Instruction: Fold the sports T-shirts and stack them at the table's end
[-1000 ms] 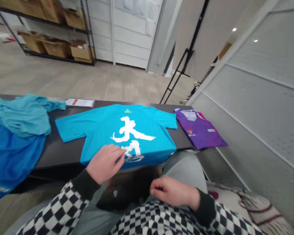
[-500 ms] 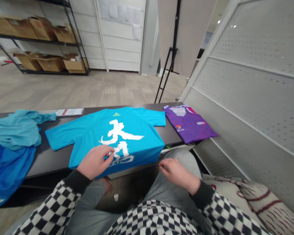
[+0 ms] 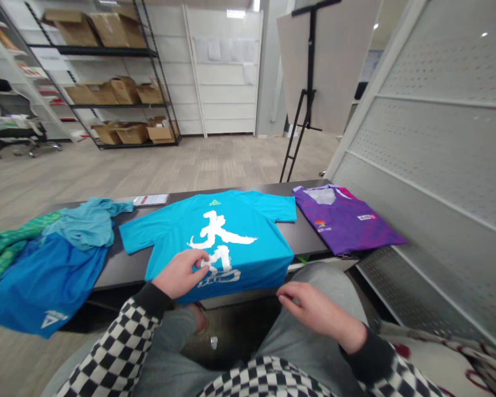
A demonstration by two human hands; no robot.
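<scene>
A bright blue T-shirt with large white brush-stroke characters lies spread on the dark table, its hem hanging over the front edge. Above its lower left part hovers my left hand, open, with fingers loosely bent and a gap at the thumb; nothing shows in it. My right hand is over my right thigh, near the shirt's lower right corner. Its fingers are curled in toward the thumb, and no object is visible there. A folded purple jersey lies to the right of the T-shirt.
Crumpled blue, teal and green clothes heap at the table's left end. Behind them is a flat white packet. A perforated panel stands right. Shelves with cardboard boxes and an easel stand beyond.
The camera view has tilted up and turned left, showing more shelving and the green clothes. Both hands keep nearly the same pose, and the T-shirt lies as before.
</scene>
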